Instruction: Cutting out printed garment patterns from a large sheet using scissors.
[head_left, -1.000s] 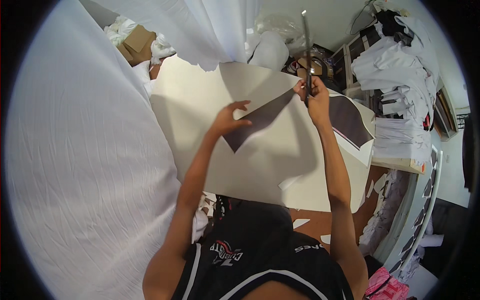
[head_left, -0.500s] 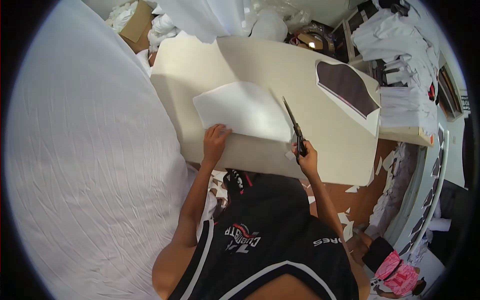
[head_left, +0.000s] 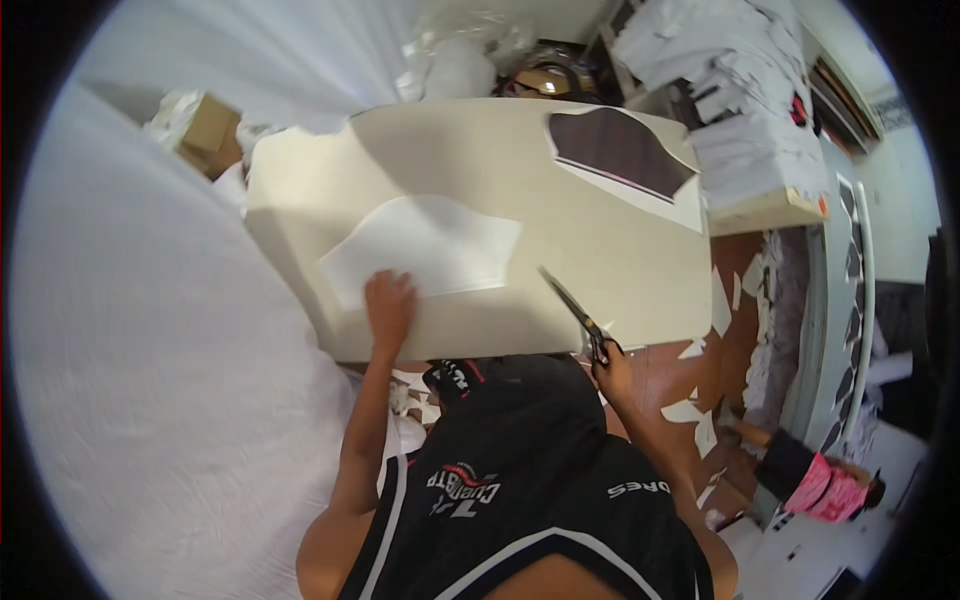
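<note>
A white fabric piece (head_left: 430, 240) with a curved far edge and pointed sides lies flat on the cream table (head_left: 610, 260). My left hand (head_left: 390, 305) rests at its near left edge, fingers slightly blurred and stretched over the cloth. Near the table's front edge, my right hand (head_left: 614, 368) grips the handles of black-handled scissors (head_left: 578, 315). Their long blades point away and to the left, apart from the fabric, and look closed together. A dark piece with a white border (head_left: 622, 150) lies at the table's far right.
White fabric (head_left: 170, 380) hangs along the left. White garments (head_left: 740, 80) are heaped at the far right. A cardboard box (head_left: 208, 135) stands at the far left. White scraps (head_left: 683, 411) litter the brown floor. Another person in a pink top (head_left: 828, 488) is at the lower right.
The view has shifted. The scissors have moved away from the fabric toward the table's front edge, and the fabric's right side now shows a pointed, cut outline.
</note>
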